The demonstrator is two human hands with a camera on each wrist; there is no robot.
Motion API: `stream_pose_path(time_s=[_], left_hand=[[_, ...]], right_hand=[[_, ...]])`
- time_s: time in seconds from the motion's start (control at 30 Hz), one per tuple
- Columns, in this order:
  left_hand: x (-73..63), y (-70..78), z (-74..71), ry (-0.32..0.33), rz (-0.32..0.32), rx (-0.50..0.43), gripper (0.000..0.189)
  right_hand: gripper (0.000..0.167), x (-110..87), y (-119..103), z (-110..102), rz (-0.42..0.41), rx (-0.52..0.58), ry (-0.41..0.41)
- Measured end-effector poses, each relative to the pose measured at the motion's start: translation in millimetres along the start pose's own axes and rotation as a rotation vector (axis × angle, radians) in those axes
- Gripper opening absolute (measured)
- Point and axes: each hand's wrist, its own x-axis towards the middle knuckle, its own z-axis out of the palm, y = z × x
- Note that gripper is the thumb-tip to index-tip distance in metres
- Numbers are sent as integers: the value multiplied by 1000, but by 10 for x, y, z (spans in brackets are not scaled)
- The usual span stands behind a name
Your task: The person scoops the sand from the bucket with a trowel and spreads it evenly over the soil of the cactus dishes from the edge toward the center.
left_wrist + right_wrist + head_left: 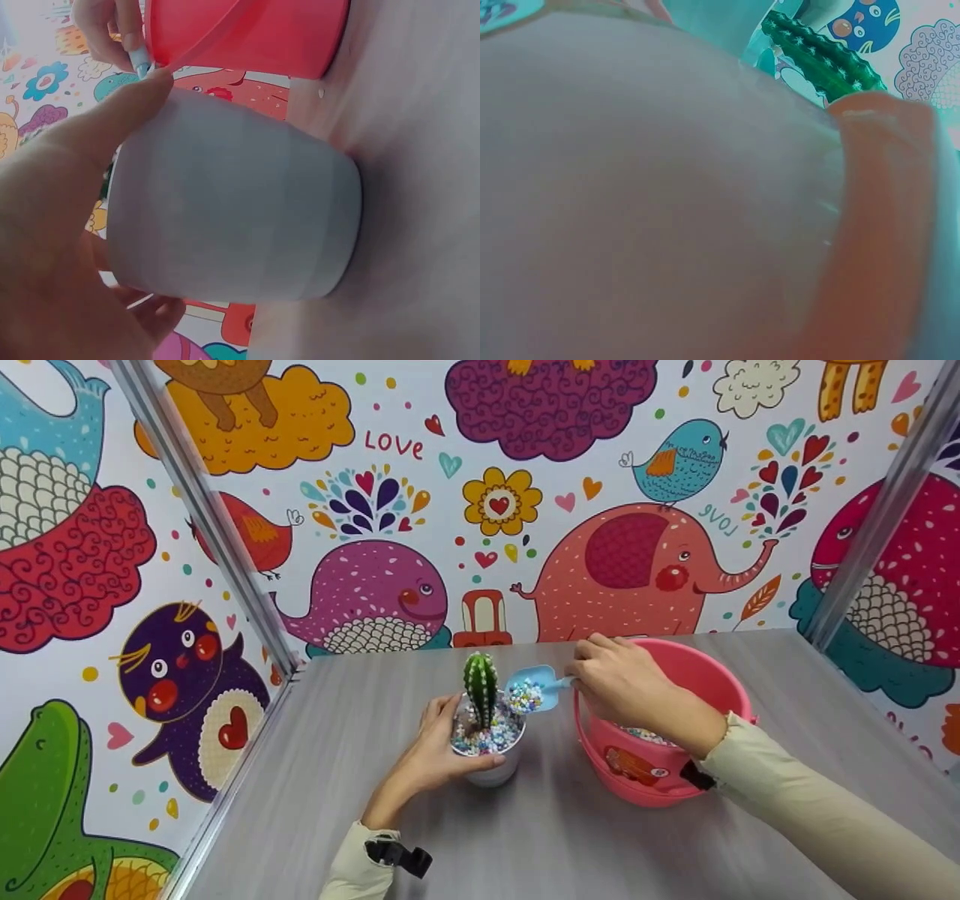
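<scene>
The right hand (615, 671) hides the end of the scoop (546, 676) and, with the forearm (690, 727), part of the pink bucket (720, 679), so how full of beads (645, 736) it is cannot be told; its label (636, 766) is too small to read. The head view's edges cut off 2 sleeves (825, 810). In the right wrist view, a blurred surface (652, 195) fills most of the picture, and the lower cactus (821, 56) is hidden.
</scene>
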Motion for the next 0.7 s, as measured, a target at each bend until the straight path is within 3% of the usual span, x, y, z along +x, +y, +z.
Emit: stream_pose_path(time_s=[0.43, 0.7], left_hand=[[0, -88, -121, -66, 65, -69, 122], [0, -153, -171, -99, 37, -132, 120]], right_hand=[[25, 1, -7, -1, -5, 0, -3], [28, 4, -9, 22, -22, -26, 3]])
